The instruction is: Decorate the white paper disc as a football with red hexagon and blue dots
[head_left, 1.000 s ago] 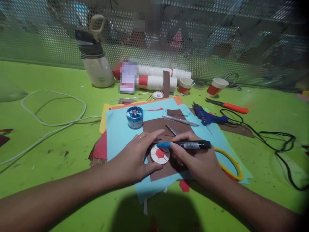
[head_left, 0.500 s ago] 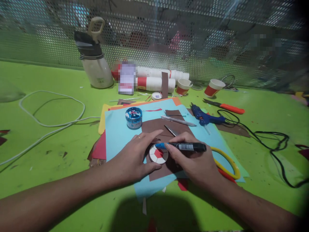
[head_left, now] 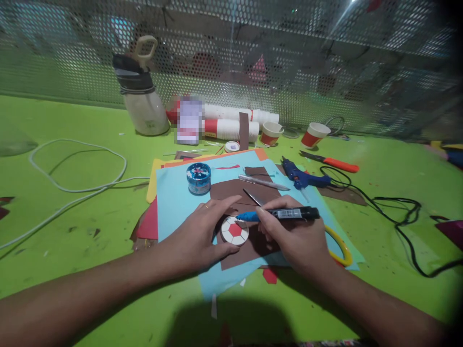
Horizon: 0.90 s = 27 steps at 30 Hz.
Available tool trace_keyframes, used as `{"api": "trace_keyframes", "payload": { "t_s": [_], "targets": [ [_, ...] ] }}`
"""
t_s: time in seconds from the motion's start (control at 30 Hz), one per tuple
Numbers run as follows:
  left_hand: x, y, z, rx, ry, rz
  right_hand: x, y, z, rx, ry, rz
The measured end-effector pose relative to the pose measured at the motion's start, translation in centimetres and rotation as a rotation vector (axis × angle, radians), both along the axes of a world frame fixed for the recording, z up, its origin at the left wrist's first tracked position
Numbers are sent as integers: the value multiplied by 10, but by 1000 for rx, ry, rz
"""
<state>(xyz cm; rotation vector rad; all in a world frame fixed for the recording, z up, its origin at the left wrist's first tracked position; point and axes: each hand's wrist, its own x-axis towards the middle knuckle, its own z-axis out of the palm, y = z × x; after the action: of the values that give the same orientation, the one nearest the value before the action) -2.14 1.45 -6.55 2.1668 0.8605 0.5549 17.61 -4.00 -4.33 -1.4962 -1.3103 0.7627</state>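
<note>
My left hand [head_left: 206, 229] holds a small white disc [head_left: 229, 236] between thumb and fingers; the disc has black lines and a red centre patch. A black marker with a blue tip [head_left: 289, 213] is gripped in my right hand [head_left: 292, 231], its tip at the disc's upper edge. Beneath both hands lies brown paper [head_left: 231, 260] on light blue sheets [head_left: 171, 193]. Scissors with yellow handles [head_left: 343, 246] lie partly under my right hand. Beyond my left hand stands a blue-stained jar [head_left: 198, 179].
A blue glue gun [head_left: 304, 177] and an orange-handled cutter [head_left: 340, 164] lie at the right with a black cable. Paper cups [head_left: 315, 135], cup stacks [head_left: 231, 129], a phone [head_left: 189, 120] and a flask [head_left: 146, 108] line the back. A white cord [head_left: 77, 189] loops at the left.
The marker has drawn back a little to the right, and its blue tip covers less of the disc. The view has shifted slightly. My left hand keeps its hold.
</note>
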Motion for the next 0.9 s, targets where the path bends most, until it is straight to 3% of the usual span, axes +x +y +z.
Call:
{"api": "trace_keyframes", "payload": {
  "t_s": [0.7, 0.9],
  "targets": [
    [1, -2, -8, 16, -37, 39, -2, -1, 8, 46, -62, 48],
    [2, -2, -9, -15, -34, 35, -2, 2, 5, -33, -27, 73]
  ]
}}
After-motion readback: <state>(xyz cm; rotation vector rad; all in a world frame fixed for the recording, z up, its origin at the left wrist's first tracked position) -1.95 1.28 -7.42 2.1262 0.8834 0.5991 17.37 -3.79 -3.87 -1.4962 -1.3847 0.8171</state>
